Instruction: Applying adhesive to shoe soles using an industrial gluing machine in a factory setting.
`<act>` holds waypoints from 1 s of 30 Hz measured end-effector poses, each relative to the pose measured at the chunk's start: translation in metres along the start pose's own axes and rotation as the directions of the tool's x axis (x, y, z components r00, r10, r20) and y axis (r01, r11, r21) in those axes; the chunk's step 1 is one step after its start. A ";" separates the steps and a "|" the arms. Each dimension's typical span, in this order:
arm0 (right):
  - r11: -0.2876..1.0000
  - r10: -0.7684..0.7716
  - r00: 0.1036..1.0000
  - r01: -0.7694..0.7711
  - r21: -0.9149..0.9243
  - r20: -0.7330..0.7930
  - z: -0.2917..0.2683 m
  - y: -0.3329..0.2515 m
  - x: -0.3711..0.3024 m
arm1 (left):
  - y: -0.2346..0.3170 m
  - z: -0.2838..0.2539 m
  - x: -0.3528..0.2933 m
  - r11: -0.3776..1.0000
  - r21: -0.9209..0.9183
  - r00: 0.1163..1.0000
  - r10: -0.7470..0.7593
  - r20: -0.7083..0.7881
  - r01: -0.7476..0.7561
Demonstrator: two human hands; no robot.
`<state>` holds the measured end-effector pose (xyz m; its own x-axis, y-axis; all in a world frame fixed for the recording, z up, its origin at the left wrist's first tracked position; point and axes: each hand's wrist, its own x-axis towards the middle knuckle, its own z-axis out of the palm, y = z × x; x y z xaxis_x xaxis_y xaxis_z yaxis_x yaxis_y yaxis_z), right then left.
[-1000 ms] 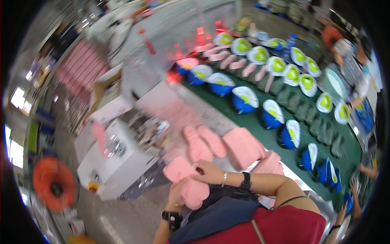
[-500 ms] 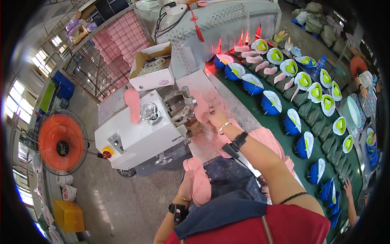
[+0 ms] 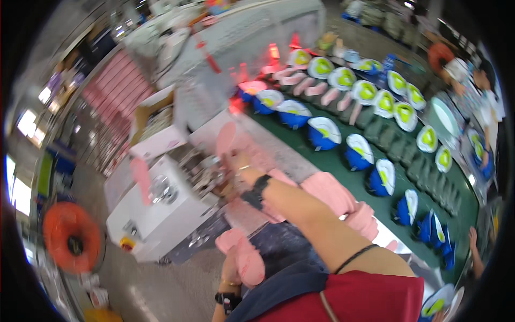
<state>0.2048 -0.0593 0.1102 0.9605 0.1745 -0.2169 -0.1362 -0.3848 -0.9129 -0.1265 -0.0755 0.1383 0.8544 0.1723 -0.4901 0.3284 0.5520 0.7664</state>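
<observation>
pink foam shoe piece [image 3: 227, 138] stands upright at the white boxy machine [image 3: 161, 206] — the right hand [image 3: 242, 163] is stretched out to it, fingers closed on its lower end so it meets the metal head. the left hand [image 3: 232, 268] waits low at the lap, fingers clenched round another soft pink piece [image 3: 244, 256], kept close as a spare. blue-and-white shoe moulds [image 3: 322, 131] line the green table [image 3: 348, 166] to the right.
</observation>
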 end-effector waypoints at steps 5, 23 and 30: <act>0.957 0.012 0.978 0.050 0.285 -0.209 -0.090 0.031 0.046 | -0.003 0.007 0.017 0.907 -0.304 0.954 -0.300 0.025 0.293; 0.985 -0.134 0.783 0.174 0.007 -0.607 -0.414 0.161 0.115 | -0.015 0.026 0.036 0.889 -0.314 0.938 -0.346 0.020 0.335; 0.969 -0.182 0.901 0.233 -0.085 0.394 -0.196 0.053 -0.153 | 0.002 0.040 0.032 0.928 0.373 1.000 -0.028 0.002 0.025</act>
<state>0.0978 -0.2839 0.1624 0.7943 0.5846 -0.1653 0.1126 -0.4090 -0.9056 -0.0826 -0.1014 0.1403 0.8457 0.1550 -0.5106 0.4763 0.2122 0.8533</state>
